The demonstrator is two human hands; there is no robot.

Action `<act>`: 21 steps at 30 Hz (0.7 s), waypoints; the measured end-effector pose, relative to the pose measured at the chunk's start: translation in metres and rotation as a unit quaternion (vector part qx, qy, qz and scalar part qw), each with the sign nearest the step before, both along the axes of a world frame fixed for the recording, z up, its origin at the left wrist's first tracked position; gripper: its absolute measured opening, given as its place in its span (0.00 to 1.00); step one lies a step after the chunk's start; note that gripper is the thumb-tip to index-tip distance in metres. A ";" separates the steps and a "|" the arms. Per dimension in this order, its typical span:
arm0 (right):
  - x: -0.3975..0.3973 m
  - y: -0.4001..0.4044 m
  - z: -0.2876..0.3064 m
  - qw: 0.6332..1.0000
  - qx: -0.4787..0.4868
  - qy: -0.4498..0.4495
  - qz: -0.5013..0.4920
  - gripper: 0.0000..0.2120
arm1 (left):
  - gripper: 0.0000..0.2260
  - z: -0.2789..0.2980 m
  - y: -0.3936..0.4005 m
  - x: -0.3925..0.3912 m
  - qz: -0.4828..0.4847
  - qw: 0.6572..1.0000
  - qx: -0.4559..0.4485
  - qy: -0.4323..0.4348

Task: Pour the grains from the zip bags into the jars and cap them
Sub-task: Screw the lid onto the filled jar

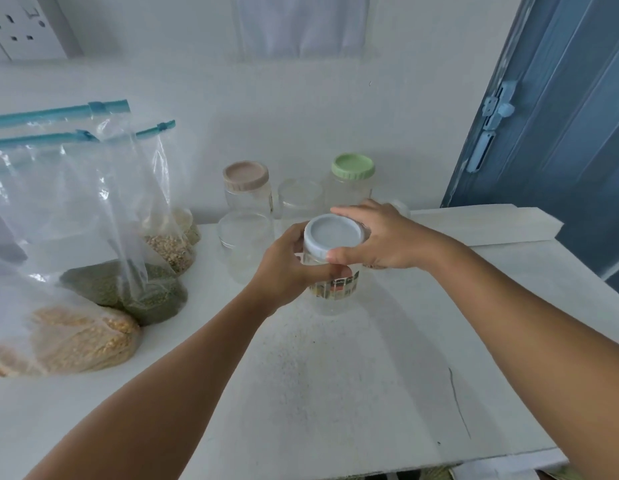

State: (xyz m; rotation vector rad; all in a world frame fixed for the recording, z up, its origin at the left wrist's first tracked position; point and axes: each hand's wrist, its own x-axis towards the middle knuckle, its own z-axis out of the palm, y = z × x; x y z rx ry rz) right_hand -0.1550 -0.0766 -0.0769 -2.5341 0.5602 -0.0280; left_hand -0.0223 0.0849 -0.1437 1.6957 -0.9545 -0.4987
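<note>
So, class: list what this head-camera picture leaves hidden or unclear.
- Clear labelled jar: label print too small to read, left hand covers part.
- Grey-blue screw lid: far rim behind right hand.
- Clear zip bags: cut off by left edge.

left arm: bare, reaching from near left toward centre
left hand: fingers curled, gripping
right arm: bare, reaching from near right
right hand: thumb and fingers curled, gripping from above
</note>
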 end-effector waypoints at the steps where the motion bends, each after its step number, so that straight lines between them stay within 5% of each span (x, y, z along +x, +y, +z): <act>1: -0.001 0.001 0.003 1.000 -0.007 0.017 0.004 0.47 | 0.37 0.000 0.000 0.000 -0.002 1.000 0.001 0.003; 7: 0.002 0.009 0.006 0.991 -0.134 -0.028 -0.008 0.44 | 0.38 -0.002 0.000 0.000 -0.005 1.000 0.011 0.018; 12: -0.001 -0.002 0.024 0.995 -0.031 0.061 0.078 0.44 | 0.40 -0.002 -0.001 -0.001 -0.003 1.000 0.010 0.022; 18: 0.010 0.009 0.020 0.978 -0.205 0.020 0.017 0.42 | 0.38 -0.004 -0.002 0.002 -0.010 0.999 0.012 0.034; 21: 0.011 0.008 0.033 0.980 -0.173 0.054 0.082 0.38 | 0.39 -0.004 -0.002 0.002 -0.012 0.999 0.009 0.031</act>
